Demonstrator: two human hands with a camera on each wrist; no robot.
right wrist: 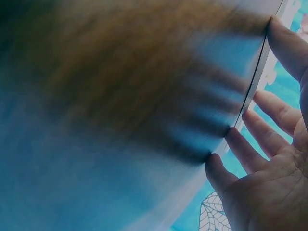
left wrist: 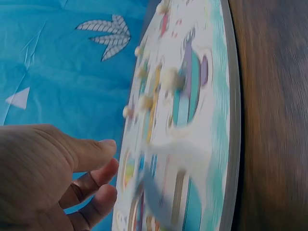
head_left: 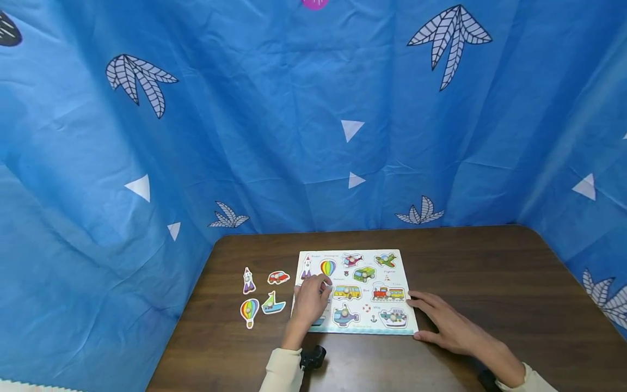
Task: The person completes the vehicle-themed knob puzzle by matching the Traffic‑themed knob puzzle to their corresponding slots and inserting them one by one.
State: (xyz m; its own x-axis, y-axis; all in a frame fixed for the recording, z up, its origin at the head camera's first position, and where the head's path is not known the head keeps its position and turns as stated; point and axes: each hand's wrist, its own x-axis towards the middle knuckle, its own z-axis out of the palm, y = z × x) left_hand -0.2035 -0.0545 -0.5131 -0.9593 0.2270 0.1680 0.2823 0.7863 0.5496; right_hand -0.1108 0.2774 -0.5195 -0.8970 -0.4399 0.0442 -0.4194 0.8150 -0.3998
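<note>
Beside four flat pieces (head_left: 250,308), my empty left hand (head_left: 309,302) partly hides the rectangular board (head_left: 364,320); my right hand (head_left: 449,328), without grasping, touches its edge.

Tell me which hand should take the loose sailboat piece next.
Likely the left hand: it is over the left side of the board, nearer the sailboat piece, apparently holding nothing. The right hand is farther off, at the board's opposite edge.
</note>
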